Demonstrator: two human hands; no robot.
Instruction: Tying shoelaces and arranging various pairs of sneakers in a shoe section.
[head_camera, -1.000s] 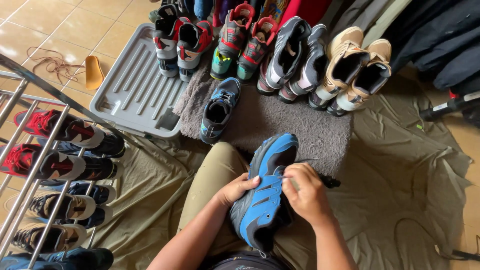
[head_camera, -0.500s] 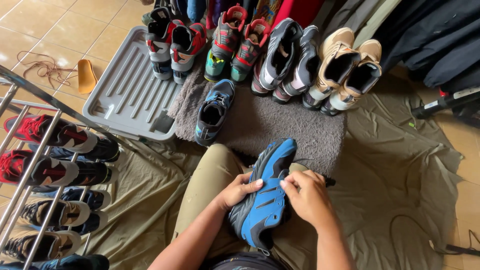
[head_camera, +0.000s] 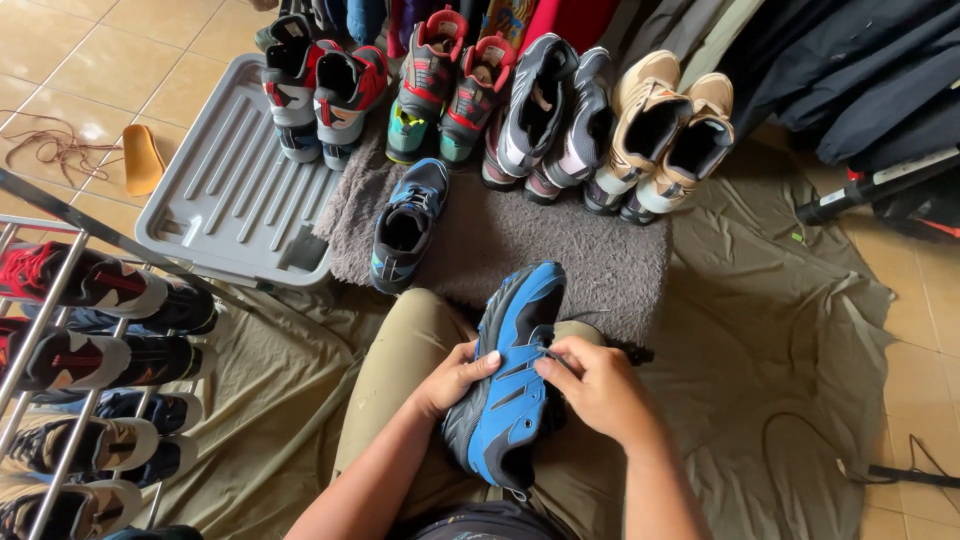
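Shoe, blue and grey (head_camera: 512, 385): on the person's lap, near the grey mat's (head_camera: 560, 255) front edge. Left hand (head_camera: 452, 377) closed around its side; right hand (head_camera: 598, 388) pinching at the lace area. Since a second ago the fingers have shifted slightly toward the heel; the grip is otherwise unchanged.

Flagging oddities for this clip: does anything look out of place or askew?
Yes: an orange insole and tangled brown laces lie loose on the tiled floor, away from any shoe. One blue shoe sits alone before the paired row.
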